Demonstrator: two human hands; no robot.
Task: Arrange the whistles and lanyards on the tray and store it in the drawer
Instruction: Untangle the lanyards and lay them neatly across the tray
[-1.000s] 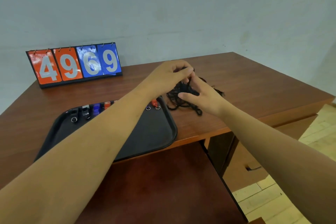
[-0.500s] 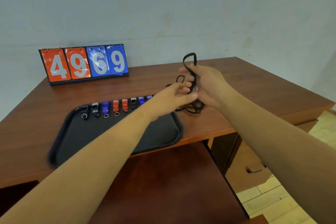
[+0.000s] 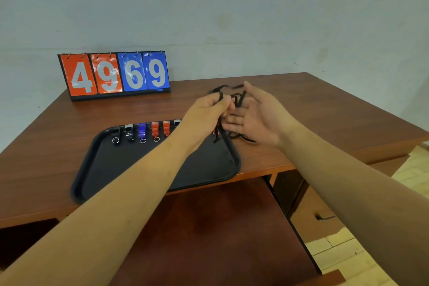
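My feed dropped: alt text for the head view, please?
The left hand pinches a tangle of black lanyards draped across the open right hand, above the desk by the right end of the tray. Whistles line the tray's far edge.

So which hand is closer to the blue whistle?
Left. The left hand, pinching the lanyards, is right of the blue whistle; the right hand is farther right, beyond the left one.

Office-like room: wooden desk (image 3: pixel 301 104), flip scoreboard (image 3: pixel 113 74)
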